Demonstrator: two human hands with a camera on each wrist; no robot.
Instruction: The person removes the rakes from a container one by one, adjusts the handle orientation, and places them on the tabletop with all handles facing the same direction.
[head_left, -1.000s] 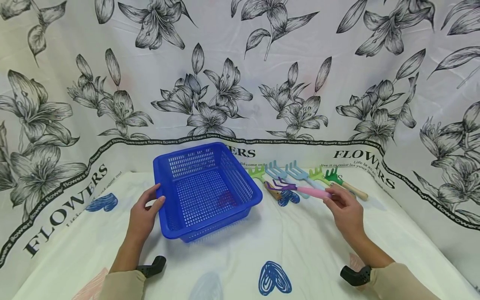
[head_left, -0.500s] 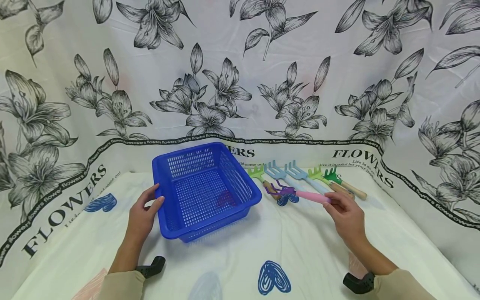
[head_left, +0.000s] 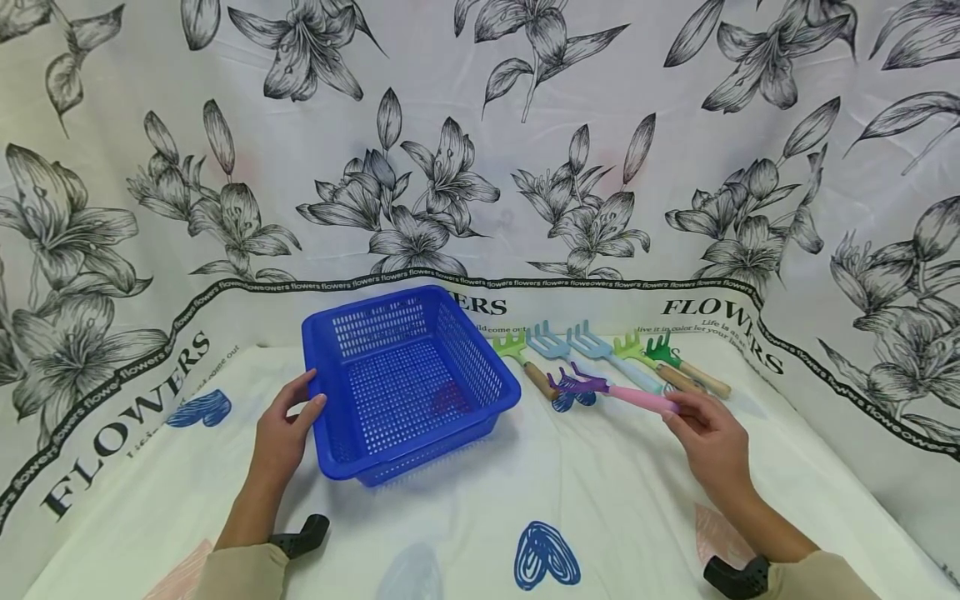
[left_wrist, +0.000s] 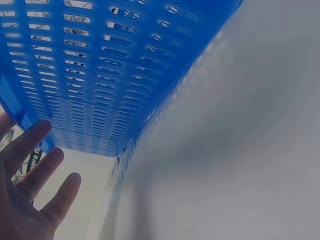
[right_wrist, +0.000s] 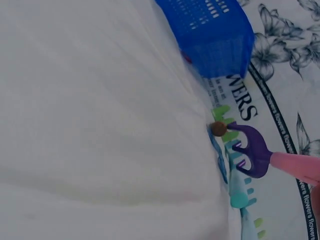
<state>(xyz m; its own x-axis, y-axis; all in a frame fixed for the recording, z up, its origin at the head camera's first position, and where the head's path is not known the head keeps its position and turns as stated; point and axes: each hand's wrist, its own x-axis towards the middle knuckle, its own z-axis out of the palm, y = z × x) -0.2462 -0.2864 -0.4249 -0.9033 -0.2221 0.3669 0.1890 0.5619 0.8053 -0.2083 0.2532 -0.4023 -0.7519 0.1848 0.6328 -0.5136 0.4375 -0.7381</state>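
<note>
My left hand (head_left: pixel 279 437) grips the left rim of a blue plastic basket (head_left: pixel 450 440), thumb on top and other fingers beneath the edge. The left wrist view shows the basket's slotted underside (left_wrist: pixel 100 75) and several of that hand's fingertips (left_wrist: pixel 67 192). My right hand (head_left: pixel 716 446) pinches the pink handle (head_left: pixel 641 398) end of a small hand rake with a purple head (head_left: pixel 581 383). The rake is held level above the cloth, prongs toward the basket. From the right wrist, the purple prongs (right_wrist: pixel 257 152) overlap tools lying behind them.
Along the back lie a green rake (head_left: pixel 512 343) with a wooden handle, two light blue forks (head_left: pixel 547 340), a lime green rake (head_left: pixel 632 346) and a dark green rake (head_left: pixel 663 348). A flower-printed curtain (head_left: pixel 480 167) hangs behind the white cloth (head_left: pixel 637 517).
My right hand has shifted right and slightly toward me with the hand rake, whose head now lies farther from the basket. My left hand and the basket stay in place.
</note>
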